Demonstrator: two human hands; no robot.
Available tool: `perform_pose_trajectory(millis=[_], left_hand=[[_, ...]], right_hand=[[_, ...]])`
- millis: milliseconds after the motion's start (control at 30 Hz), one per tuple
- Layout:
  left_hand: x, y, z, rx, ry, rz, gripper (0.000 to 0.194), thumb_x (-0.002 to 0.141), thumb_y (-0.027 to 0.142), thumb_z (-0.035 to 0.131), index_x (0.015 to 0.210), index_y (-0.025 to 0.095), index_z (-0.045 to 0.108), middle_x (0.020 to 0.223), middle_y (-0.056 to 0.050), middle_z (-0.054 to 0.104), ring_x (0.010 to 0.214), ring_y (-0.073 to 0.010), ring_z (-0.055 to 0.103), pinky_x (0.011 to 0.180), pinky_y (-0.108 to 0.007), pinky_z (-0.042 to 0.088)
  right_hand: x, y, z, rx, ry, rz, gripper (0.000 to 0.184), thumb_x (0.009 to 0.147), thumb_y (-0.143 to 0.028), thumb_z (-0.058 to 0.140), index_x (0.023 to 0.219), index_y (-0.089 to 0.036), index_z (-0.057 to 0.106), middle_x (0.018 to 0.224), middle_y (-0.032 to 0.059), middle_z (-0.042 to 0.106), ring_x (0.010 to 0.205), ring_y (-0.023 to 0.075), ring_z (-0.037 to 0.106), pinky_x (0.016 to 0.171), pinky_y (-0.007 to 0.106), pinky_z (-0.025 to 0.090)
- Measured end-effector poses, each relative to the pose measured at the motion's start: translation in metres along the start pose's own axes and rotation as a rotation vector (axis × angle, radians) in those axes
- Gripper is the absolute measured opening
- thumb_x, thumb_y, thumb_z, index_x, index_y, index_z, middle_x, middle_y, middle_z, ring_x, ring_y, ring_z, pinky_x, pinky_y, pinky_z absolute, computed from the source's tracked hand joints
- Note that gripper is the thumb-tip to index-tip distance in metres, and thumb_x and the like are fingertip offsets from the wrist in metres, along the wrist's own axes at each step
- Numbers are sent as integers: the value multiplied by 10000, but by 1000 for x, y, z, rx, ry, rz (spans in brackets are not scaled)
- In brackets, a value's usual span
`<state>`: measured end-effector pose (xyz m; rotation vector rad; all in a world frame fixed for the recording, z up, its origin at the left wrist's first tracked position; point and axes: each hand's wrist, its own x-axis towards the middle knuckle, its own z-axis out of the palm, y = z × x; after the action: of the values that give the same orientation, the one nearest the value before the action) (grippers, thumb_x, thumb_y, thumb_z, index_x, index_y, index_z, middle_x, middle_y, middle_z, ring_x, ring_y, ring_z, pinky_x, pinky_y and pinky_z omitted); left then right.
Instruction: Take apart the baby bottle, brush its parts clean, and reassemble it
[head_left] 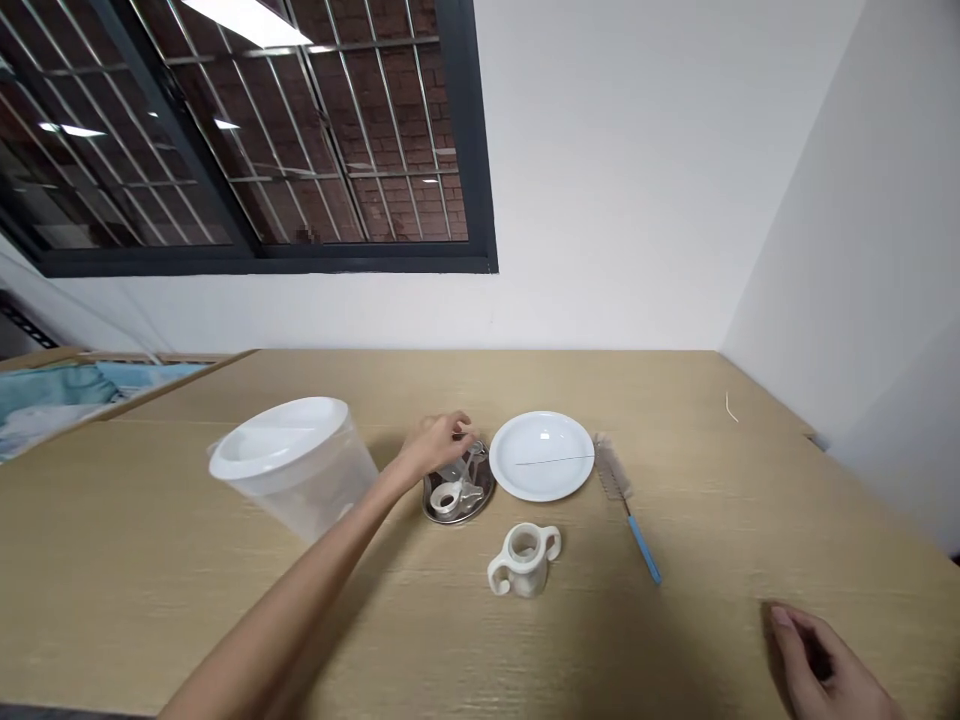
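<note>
Left hand [439,445] is over the metal dish [480,482], fingers curled down onto a clear plastic piece [454,470] in it; can't tell if it's actually gripped. The piece is partly hidden by the hand, its long axis unclear, and it seems to stand up from the dish rather than lie flat. Also in the dish: a white ring [445,498] at the near-left side and a small pale part [471,495] beside it, touching or nearly so.

Right hand [821,665] is low on the right, half-open, empty, resting at or just above the desk [712,480], well apart from everything.

Plate [541,456] is just right of the dish, with a thin dark line across it, too fine to identify. Brush [622,495] lies beside the plate, bristles far, blue handle near-right. Two-handled cup [523,558] stands upright, near the dish. Clear tub [300,480] lies tilted left of the dish, white lid [277,438] facing left.
</note>
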<state>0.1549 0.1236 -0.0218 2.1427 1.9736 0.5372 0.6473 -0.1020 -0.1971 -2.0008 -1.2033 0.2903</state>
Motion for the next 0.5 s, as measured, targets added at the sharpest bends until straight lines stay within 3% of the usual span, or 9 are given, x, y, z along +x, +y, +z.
perform_pose_trajectory(millis=[100, 267, 367, 500], left_hand=[[23, -2, 23, 143, -98, -47, 352, 704, 376, 746, 970, 151, 704, 968, -175, 741, 988, -360, 668, 907, -463, 468], [28, 0, 47, 212, -181, -51, 322, 747, 340, 732, 984, 124, 692, 998, -135, 720, 952, -272, 667, 859, -429, 501], [22, 3, 38, 169, -136, -38, 270, 694, 288, 724, 910, 126, 715, 940, -151, 737, 914, -301, 684, 766, -363, 503], [4, 7, 2, 38, -22, -29, 204, 706, 312, 677, 822, 149, 715, 801, -108, 746, 807, -273, 700, 669, -303, 486]], right_hand=[[-2, -11, -5, -31, -3, -5, 591, 765, -754, 503, 919, -234, 738, 950, 90, 751, 818, 319, 705, 697, 404, 555], [-5, -16, -7, -72, 2, 20, 592, 773, -760, 484, 932, -240, 720, 952, 79, 745, 871, 328, 692, 720, 414, 524], [-6, -14, -7, -67, 9, 23, 594, 778, -758, 484, 927, -232, 716, 947, 84, 743, 870, 328, 689, 719, 408, 513], [-6, -18, -9, -92, 33, 22, 590, 785, -746, 496, 921, -220, 727, 904, 102, 741, 822, 334, 689, 666, 394, 497]])
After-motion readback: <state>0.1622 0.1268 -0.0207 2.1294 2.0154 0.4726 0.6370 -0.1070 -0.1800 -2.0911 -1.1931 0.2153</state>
